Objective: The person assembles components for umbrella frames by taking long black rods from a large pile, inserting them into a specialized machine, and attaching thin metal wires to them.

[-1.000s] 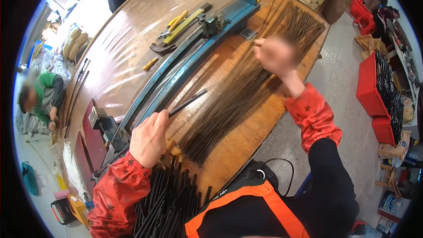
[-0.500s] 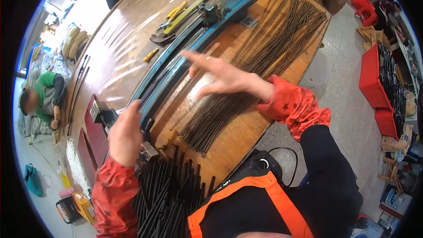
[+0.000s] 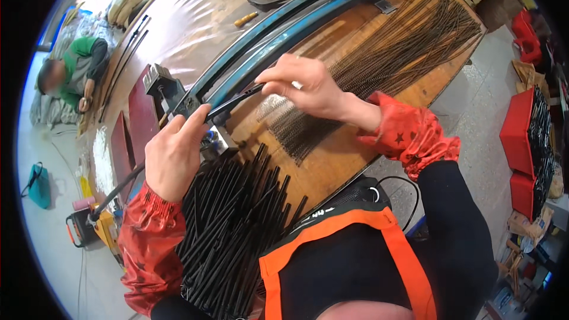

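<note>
Black rod (image 3: pixel 234 102) runs from the left grip (image 3: pixel 175 155), closed around it, to the right grip (image 3: pixel 305 87), pinching it; a blue metal frame (image 3: pixel 284 42) lies just beyond both. On their near side lies a pile of black rods (image 3: pixel 237 231); brown strands (image 3: pixel 391 65) spread beneath and right of the right grip.

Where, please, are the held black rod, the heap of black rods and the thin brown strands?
Held black rod (image 3: pixel 234 103): head view, middle of its exposed stretch.
Heap of black rods (image 3: pixel 228 228): head view, near its middle.
Thin brown strands (image 3: pixel 391 62): head view, middle of the spread.
</note>
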Available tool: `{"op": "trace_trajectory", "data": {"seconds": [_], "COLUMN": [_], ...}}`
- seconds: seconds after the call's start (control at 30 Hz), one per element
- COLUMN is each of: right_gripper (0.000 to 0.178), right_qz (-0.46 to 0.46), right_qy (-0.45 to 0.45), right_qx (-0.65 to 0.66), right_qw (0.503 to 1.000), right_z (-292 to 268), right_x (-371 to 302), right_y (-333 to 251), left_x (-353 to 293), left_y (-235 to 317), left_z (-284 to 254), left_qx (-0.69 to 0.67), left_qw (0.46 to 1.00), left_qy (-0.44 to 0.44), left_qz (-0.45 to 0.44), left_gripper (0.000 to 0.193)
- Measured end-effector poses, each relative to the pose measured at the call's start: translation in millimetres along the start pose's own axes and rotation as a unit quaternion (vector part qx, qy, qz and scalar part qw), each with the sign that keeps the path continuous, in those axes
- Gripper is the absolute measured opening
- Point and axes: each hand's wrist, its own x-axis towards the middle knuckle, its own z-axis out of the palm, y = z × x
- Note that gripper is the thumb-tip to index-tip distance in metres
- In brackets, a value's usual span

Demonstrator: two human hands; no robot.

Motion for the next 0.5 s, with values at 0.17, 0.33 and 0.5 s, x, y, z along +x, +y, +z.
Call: {"op": "trace_trajectory", "data": {"seconds": [0.17, 0.33, 0.5], "right_gripper": [0.024, 0.038, 0.024], "right_qz": [-0.088, -0.219, -0.005], "right_qy": [0.077, 0.067, 0.021], "right_qx": [-0.15, -0.14, -0.243], "right_qw": [0.982, 0.963, 0.97], "right_z": [-28.5, 14.2, -37.0], "right_x": [-10.6, 13.0, -13.7], "right_y": [43.3, 11.7, 67.2], "left_x": [-27.9, -29.5, -64.6], "left_y": [-12.3, -2.3, -75.8], "left_z": [-5.8, 1.1, -33.2], "left_qx": [-0.009, -0.01, 0.025], "left_qw": [0.998, 0.998, 0.973], "left_qy": [0.058, 0.067, 0.212], "left_qz": [-0.027, -0.011, -0.094], "left_gripper": [0.037, 0.038, 0.017]}}
